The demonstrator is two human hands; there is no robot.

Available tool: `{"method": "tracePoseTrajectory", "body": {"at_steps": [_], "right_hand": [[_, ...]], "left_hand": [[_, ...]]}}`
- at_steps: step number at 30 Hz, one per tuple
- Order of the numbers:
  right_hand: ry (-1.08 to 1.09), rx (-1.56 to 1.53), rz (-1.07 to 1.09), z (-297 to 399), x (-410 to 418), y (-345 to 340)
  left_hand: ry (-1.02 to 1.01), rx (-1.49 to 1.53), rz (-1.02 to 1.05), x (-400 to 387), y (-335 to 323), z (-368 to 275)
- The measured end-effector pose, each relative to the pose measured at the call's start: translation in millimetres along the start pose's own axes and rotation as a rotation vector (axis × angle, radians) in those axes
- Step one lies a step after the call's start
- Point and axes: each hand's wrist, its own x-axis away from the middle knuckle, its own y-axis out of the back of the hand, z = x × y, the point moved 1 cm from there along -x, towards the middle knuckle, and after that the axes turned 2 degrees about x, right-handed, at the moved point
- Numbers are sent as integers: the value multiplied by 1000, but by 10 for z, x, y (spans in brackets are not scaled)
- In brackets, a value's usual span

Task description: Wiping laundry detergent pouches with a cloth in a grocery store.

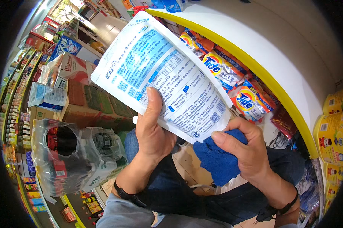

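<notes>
A white and blue plastic refill pouch [171, 82] with printed text, a table and a code on its face is held up before me. My left hand [153, 125] grips its lower left edge, thumb on the printed face. In my right hand [245, 148] is a bunched blue cloth [218, 156], pinched against the pouch's bottom right corner. Behind the pouch, to the right, Tide detergent bags [245, 99] lie on a low shelf.
A white shelf with a yellow edge strip [274, 107] curves along the right. Shrink-wrapped drink bottles [63, 159] and cardboard cartons [83, 105] stand at the left, with another pouch [47, 95] on top. Yellow packs [332, 136] stand far right; stocked shelves [17, 114] line the far left.
</notes>
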Motion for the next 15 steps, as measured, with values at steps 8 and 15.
{"method": "tracePoseTrajectory", "body": {"at_steps": [8, 15], "right_hand": [[197, 214, -99, 44, 28, 12], [-91, -206, -67, 44, 10, -24]], "left_hand": [[28, 64, 5, -17, -40, 47], [23, 57, 14, -28, 10, 33]]}}
